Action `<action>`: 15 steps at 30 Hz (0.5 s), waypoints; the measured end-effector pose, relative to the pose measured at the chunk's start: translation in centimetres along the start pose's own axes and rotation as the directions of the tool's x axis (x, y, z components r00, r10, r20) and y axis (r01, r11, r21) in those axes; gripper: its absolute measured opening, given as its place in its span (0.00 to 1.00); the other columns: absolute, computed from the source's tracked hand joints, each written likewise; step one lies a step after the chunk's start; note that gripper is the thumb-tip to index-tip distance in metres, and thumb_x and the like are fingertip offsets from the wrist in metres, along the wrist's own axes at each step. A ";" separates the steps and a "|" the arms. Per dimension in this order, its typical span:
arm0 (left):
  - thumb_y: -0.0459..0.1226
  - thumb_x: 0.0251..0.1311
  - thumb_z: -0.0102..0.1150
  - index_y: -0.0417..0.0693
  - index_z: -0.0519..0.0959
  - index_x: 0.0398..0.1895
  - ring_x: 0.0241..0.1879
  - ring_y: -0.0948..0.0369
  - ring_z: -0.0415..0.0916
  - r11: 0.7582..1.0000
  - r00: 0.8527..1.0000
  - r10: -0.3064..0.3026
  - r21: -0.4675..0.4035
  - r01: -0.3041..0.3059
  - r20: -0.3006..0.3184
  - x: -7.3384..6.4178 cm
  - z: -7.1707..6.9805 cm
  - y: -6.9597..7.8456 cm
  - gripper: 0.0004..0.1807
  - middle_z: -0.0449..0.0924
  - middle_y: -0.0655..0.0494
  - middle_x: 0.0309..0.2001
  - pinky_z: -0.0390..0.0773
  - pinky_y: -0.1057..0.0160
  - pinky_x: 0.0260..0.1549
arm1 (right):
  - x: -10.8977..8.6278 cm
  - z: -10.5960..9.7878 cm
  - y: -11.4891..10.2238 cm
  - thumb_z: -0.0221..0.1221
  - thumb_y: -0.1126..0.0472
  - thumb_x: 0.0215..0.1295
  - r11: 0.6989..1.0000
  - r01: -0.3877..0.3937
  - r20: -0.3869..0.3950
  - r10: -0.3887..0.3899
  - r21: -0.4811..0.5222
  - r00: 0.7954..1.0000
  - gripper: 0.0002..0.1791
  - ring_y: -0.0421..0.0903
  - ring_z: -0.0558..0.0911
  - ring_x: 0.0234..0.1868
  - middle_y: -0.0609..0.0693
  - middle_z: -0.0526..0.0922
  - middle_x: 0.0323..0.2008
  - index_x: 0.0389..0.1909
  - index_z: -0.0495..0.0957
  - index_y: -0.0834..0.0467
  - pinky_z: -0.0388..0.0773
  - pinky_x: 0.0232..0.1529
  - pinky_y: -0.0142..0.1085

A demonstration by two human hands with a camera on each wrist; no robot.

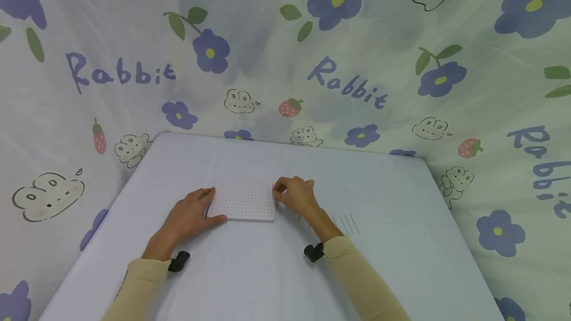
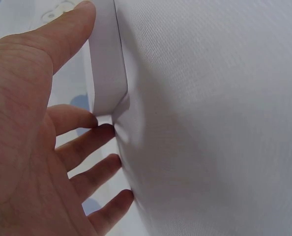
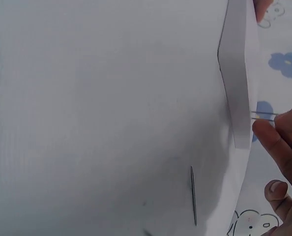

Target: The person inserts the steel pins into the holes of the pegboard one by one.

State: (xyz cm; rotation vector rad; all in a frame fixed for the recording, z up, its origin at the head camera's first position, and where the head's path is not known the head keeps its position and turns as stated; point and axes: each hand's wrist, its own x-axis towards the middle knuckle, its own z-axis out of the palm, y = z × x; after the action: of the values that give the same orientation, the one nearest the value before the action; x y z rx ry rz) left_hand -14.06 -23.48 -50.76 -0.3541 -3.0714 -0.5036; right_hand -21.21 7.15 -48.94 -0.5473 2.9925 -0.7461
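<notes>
There were two hands, one left (image 1: 189, 212) and one right (image 1: 294, 196), two sleeves (image 1: 138, 286), two black wrist devices (image 1: 180, 261), one dotted board (image 1: 243, 199), one table (image 1: 267, 271), three printed strawberries (image 1: 290, 108), three "Rabbit" words (image 1: 121, 71) and at least four loose pins (image 3: 193, 196), their full number unclear.

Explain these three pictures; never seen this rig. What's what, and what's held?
No robot here: these are a person's bare hands. The wide picture comes from a head-worn camera looking forward and down. The other two come from cameras on the wrists, probably the black devices near the sleeve cuffs.

On the white table lies a pale dotted board. The left hand rests against its left end. The right hand pinches a thin piece at the board's right end; it shows as two fine lines, so one piece or two is unclear. More thin dark rods lie to the board's right.
</notes>
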 end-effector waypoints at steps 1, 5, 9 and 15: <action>0.61 0.57 0.66 0.32 0.65 0.72 0.68 0.36 0.63 1.000 1.000 0.001 0.001 -0.001 0.000 0.0 0.0 0.0 0.52 0.66 0.35 0.70 0.66 0.33 0.62 | 0.0 -0.1 0.1 0.65 0.52 0.65 1.000 -0.003 -0.001 0.003 0.005 1.000 0.04 0.39 0.79 0.39 0.34 0.86 0.33 0.39 0.85 0.44 0.60 0.46 0.48; 0.61 0.57 0.67 0.32 0.65 0.72 0.68 0.36 0.63 1.000 1.000 0.005 0.001 -0.005 -0.002 0.0 0.1 0.0 0.52 0.66 0.35 0.70 0.66 0.33 0.61 | -0.3 -0.7 0.9 0.65 0.51 0.67 0.999 0.001 -0.019 0.000 0.033 1.000 0.04 0.39 0.81 0.40 0.34 0.86 0.33 0.39 0.85 0.44 0.60 0.47 0.48; 0.60 0.57 0.67 0.31 0.65 0.72 0.68 0.36 0.63 1.000 1.000 0.010 -0.004 -0.010 -0.002 0.0 0.0 0.1 0.51 0.66 0.35 0.70 0.66 0.33 0.61 | -0.8 -1.5 1.9 0.64 0.51 0.67 0.998 0.001 -0.044 0.001 0.059 0.999 0.05 0.41 0.82 0.40 0.35 0.87 0.34 0.39 0.85 0.45 0.61 0.47 0.49; 0.61 0.57 0.67 0.31 0.65 0.72 0.68 0.36 0.63 1.000 1.000 0.017 -0.008 -0.017 -0.006 -0.1 -0.1 0.1 0.51 0.66 0.35 0.70 0.67 0.33 0.61 | -1.7 -3.0 3.6 0.65 0.50 0.67 0.997 -0.020 -0.087 0.027 0.075 0.996 0.06 0.45 0.83 0.41 0.37 0.87 0.35 0.40 0.85 0.46 0.62 0.48 0.52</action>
State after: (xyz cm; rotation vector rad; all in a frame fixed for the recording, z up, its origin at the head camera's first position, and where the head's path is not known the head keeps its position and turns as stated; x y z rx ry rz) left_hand -13.91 -23.48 -50.68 -0.3783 -3.0585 -0.5163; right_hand -21.11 12.02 -48.06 -0.4879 3.0299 -0.8985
